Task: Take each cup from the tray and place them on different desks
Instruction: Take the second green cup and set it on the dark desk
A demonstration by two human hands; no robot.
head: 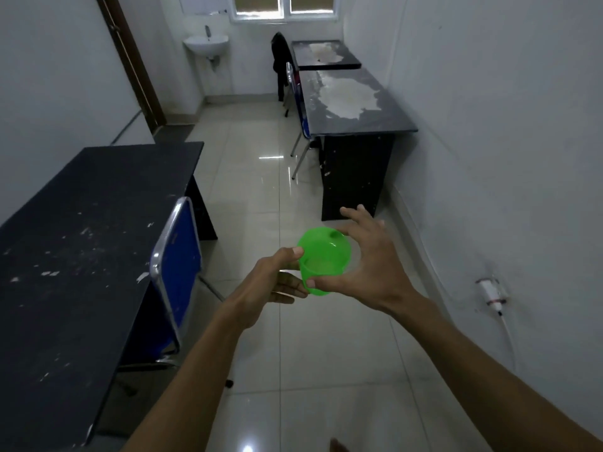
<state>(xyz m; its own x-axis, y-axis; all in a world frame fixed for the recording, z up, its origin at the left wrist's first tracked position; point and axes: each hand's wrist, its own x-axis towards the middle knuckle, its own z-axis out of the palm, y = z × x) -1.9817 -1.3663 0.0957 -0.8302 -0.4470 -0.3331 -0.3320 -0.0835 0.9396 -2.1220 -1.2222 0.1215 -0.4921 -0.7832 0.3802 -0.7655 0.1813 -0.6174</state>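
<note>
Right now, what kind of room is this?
Probably a plain office or staff room, little used. Dark desks stand along both walls: one on the left, two worn ones on the right, with blue metal-framed chairs beside them. A small wall sink sits under the window.

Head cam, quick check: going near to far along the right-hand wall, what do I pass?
Wall plug with cable → near worn-top desk with a blue chair tucked at its left → far desk with dark clothing draped on its chair → window in the end wall.
</note>
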